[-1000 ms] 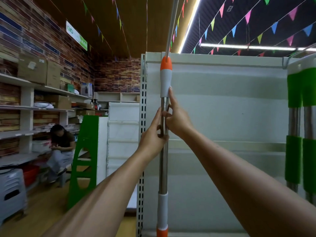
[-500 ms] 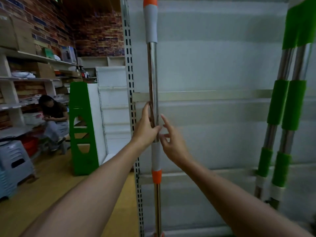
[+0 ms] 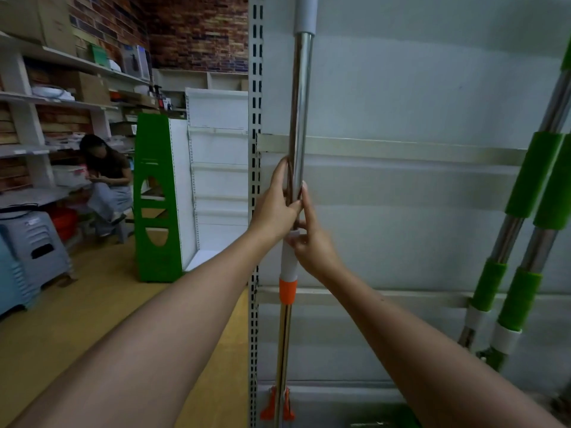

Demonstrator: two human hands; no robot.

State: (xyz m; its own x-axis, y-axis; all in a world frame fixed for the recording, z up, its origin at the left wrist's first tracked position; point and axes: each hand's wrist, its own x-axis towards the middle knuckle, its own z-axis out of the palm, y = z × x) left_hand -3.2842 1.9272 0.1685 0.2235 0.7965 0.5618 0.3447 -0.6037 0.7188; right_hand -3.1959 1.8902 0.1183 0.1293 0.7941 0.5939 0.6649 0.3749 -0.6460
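Gripping a steel pole [image 3: 300, 103] with both hands, a person holds it upright just in front of a white shelving panel [image 3: 401, 88] in a brick-walled room. The left hand [image 3: 273, 208] wraps around the shiny shaft, thumb crossing its front, just above the pole's grey sleeve [image 3: 289, 257]. The right hand [image 3: 313, 242] sits directly below, touching the left, with thumb and lower fingers closed on the top of that sleeve while 1 finger lies straight up the shaft. An orange collar [image 3: 288, 291] sits under the sleeve, and an orange clip [image 3: 272, 407] shows near the pole's foot. The pole stands beside the panel's slotted upright [image 3: 254, 88] and crosses a horizontal rail [image 3: 401, 148]. At right, 2 green-sleeved poles [image 3: 531, 180] lean against the same panel, well apart from the hands. At left, a green stand [image 3: 154, 196] rests on the wooden floor, with a seated person [image 3: 106, 177] beyond it and a grey stool [image 3: 34, 242] nearer the camera.
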